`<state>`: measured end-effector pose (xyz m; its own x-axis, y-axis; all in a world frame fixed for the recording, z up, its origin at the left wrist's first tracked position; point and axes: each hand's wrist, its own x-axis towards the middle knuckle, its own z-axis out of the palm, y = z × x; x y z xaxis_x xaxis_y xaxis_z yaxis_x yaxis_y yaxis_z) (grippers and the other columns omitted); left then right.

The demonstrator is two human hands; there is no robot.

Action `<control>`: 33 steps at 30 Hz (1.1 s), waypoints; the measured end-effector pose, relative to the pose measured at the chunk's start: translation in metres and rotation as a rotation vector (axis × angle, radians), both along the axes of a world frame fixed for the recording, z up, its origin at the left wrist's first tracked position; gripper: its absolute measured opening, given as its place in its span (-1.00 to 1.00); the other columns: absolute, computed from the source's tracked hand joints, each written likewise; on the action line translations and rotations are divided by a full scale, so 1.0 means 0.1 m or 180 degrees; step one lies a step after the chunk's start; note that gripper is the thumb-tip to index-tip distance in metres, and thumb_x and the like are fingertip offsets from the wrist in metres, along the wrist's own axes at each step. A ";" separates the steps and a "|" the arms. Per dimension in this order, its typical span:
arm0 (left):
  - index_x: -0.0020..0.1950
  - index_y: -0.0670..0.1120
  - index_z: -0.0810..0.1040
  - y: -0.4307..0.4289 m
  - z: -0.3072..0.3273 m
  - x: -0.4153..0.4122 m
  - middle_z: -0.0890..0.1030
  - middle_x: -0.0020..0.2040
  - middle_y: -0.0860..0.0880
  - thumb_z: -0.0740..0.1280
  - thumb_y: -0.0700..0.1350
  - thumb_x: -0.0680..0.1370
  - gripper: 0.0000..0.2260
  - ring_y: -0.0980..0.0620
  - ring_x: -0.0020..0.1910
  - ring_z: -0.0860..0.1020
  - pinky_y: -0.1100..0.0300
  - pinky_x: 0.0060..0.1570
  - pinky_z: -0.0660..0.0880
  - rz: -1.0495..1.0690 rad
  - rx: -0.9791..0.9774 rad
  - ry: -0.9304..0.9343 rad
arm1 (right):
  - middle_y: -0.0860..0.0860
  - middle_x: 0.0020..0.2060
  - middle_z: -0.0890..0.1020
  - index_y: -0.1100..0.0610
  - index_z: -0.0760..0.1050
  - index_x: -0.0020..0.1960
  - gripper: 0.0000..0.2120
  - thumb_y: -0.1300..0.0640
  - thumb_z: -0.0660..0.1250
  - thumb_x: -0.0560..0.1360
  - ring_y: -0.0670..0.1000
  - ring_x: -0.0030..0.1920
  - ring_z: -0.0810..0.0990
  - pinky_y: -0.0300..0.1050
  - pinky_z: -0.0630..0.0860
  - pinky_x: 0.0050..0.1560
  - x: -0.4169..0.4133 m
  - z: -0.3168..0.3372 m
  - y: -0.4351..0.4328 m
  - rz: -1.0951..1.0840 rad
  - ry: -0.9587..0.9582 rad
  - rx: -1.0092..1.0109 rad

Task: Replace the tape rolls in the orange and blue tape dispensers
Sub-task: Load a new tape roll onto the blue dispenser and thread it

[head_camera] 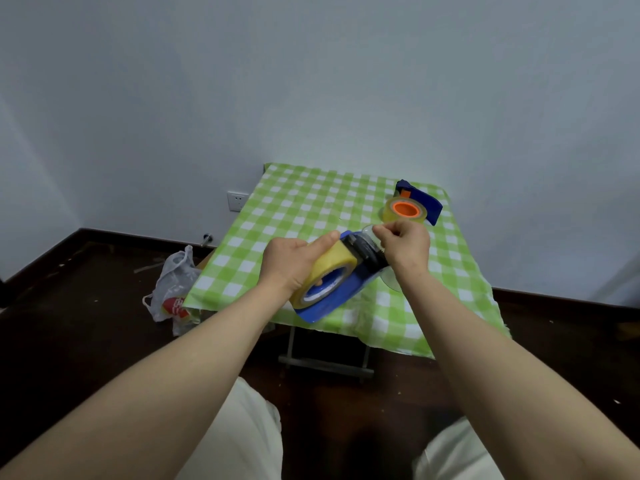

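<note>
A blue tape dispenser (332, 301) is being held over the near half of a green-and-white checked surface (298, 202), tilted, with its dark cutter end pointing away from the person. Whether it is touching the cloth cannot be told. A wide, pale yellow, translucent tape roll (332, 263) is being carried on the dispenser's blue hub, a white inner ring showing at its open side. The roll is being gripped by the left hand (291, 265), the thumb laid along its top and 1 fingertip showing inside the core. A strip of clear tape (369, 230) is being pinched between the thumb and fingertips of the right hand (407, 244), just beside the cutter end. A second dispenser (424, 202), dark blue with an orange hub (406, 208) facing up, is lying near the far right corner, ringed by 1 more yellowish roll (391, 216). A white plastic bag (173, 282) is being seen on the dark floor to the left, below a wall socket (237, 201).
</note>
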<state>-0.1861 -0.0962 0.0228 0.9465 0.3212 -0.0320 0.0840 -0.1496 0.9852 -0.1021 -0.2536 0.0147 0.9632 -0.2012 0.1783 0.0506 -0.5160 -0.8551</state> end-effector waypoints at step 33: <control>-0.59 -0.15 0.42 0.06 0.09 -0.09 0.45 -0.67 -0.08 0.47 -0.03 0.42 -0.56 0.02 -0.68 0.43 0.31 -0.55 0.42 -0.0021 -0.0806 -0.0341 | 0.22 0.00 0.66 0.28 0.54 0.13 -0.74 0.15 0.23 0.54 0.17 -0.06 0.66 0.07 0.61 0.00 -0.15 0.00 -0.14 0.1074 0.2523 0.3734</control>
<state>-0.1953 -0.0898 0.0318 0.9508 0.3095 -0.0102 -0.0227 0.1026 0.9945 -0.1172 -0.2674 0.0149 0.7588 0.3971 -0.5163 -0.6507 0.4256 -0.6289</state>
